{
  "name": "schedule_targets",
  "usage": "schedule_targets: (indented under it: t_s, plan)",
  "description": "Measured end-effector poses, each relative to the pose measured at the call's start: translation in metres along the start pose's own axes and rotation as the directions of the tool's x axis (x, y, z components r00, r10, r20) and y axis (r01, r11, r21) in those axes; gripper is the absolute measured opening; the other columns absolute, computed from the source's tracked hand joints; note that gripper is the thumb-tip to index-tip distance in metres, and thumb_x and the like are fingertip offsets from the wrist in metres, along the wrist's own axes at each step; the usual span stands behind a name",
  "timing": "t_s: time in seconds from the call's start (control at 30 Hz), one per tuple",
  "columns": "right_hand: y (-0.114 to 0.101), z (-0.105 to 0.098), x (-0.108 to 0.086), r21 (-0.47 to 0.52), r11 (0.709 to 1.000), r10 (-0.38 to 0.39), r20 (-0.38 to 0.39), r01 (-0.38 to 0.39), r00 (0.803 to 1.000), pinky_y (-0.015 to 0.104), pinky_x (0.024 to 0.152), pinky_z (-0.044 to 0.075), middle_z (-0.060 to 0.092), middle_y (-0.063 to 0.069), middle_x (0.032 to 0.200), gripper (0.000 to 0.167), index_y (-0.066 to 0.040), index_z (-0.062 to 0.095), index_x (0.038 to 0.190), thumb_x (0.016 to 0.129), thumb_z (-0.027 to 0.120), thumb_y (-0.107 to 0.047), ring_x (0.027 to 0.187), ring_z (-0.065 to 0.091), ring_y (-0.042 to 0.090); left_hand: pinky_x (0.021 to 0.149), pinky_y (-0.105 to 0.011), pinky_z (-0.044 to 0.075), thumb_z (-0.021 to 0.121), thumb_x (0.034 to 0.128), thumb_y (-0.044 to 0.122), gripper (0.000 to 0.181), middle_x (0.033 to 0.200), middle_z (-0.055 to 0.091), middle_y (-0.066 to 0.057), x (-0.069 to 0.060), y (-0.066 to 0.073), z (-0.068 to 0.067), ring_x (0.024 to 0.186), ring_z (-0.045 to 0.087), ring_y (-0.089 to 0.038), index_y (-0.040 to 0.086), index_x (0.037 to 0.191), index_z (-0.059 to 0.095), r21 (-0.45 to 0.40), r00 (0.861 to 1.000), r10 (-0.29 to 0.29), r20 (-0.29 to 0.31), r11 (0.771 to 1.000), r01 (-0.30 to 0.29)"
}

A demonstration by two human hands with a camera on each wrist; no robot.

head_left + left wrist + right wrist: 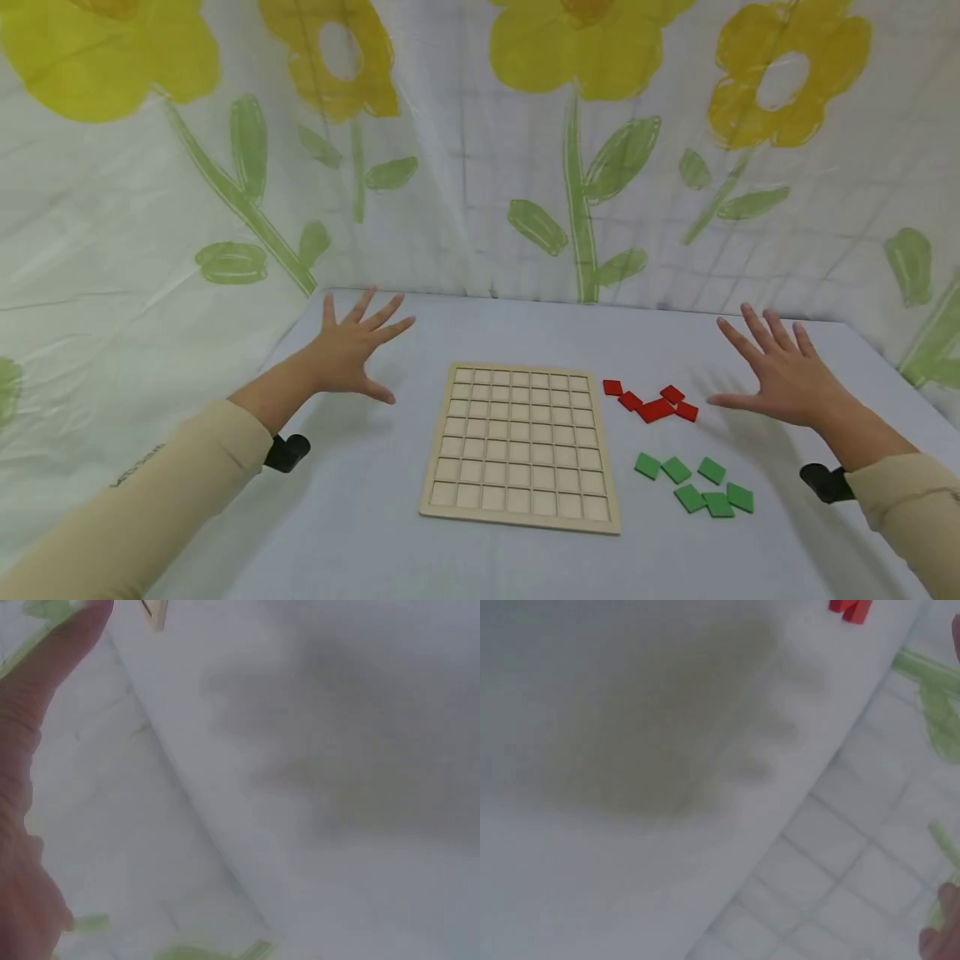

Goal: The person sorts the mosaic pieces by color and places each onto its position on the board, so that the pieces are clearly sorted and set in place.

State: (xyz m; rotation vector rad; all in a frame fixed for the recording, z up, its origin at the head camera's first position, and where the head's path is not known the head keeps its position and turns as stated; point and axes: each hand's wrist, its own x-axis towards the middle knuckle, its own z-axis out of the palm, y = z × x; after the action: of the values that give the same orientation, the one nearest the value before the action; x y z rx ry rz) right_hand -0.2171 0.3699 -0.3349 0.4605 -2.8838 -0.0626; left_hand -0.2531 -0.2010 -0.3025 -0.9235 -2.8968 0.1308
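Note:
In the head view a pale wooden grid board with rows of square cells lies on the white table. My left hand hovers to its left, fingers spread and straight, holding nothing. Over the table's right side my right hand is likewise spread and holds nothing. Several red square tiles lie between the board and that hand, some touching or overlapping. Nearer the front lie several green square tiles. The left wrist view shows part of the left hand and a corner of the board.
The white tabletop ends at a back edge against a pale curtain painted with yellow flowers and green leaves. Dark wrist cameras sit under both forearms. Shadows of the hands fall on the table.

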Motion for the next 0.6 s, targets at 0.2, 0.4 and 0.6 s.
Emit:
schedule_targets:
  t_s: [0.2, 0.4, 0.6]
  plan:
    - [-0.021, -0.010, 0.012, 0.171, 0.984, 0.022, 0.117, -0.042, 0.993, 0.069, 0.099, 0.026, 0.022, 0.030, 0.149, 0.096, 0.005, 0.029, 0.143, 0.076, 0.069, -0.052, 0.127, 0.029, 0.055, 0.098, -0.077, -0.005, 0.080, 0.0636, 0.051, 0.106, 0.159, 0.007, -0.003, 0.016, 0.028, 0.015, 0.143, -0.005, -0.040, 0.025, 0.149, 0.023, -0.323, 0.992, 0.040, 0.119, 0.946, 0.001]
    - [-0.039, -0.010, 0.017, 0.294, 0.951, 0.052, 0.166, -0.100, 0.985, 0.056, 0.084, 0.047, 0.043, 0.030, 0.137, 0.081, 0.007, 0.043, 0.134, 0.079, 0.069, -0.046, 0.110, 0.046, 0.046, 0.100, -0.077, -0.001, 0.079, 0.0655, 0.051, 0.102, 0.158, 0.011, -0.003, 0.021, 0.045, 0.033, 0.144, -0.001, -0.041, 0.023, 0.148, 0.026, -0.485, 0.979, 0.063, 0.195, 0.873, 0.041]
    - [-0.046, -0.012, 0.019, 0.363, 0.924, 0.062, 0.168, -0.120, 0.984, 0.040, 0.067, 0.055, 0.061, 0.029, 0.113, 0.066, 0.006, 0.052, 0.127, 0.081, 0.070, -0.037, 0.099, 0.056, 0.043, 0.103, -0.074, 0.002, 0.079, 0.0673, 0.049, 0.100, 0.158, 0.013, -0.004, 0.027, 0.049, 0.044, 0.143, 0.002, -0.042, 0.021, 0.148, 0.027, -0.532, 0.968, 0.071, 0.241, 0.844, 0.071]
